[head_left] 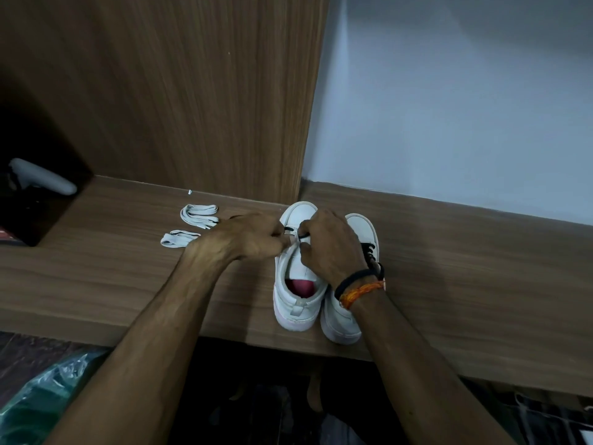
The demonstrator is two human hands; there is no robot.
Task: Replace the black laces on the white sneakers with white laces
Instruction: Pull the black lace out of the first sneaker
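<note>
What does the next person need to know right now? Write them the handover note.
Left hand and right hand: both pinch the black lace at the eyelets near the toe of the left sneaker.
Right sneaker stands beside it, black lacing still in.
Two bundles of white laces lie on the wooden shelf, left of the shoes.
Done: left sneaker mostly unlaced.
Left: pull out that lace, unlace the right sneaker, thread white laces into both.

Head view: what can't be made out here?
- Left sneaker: lace rows near the tongue, covered by both hands.
- Right sneaker: most black lacing, behind the right wrist.
- Lower white lace bundle: its end, under the left hand.
- Objects below the shelf: too dark.
</note>
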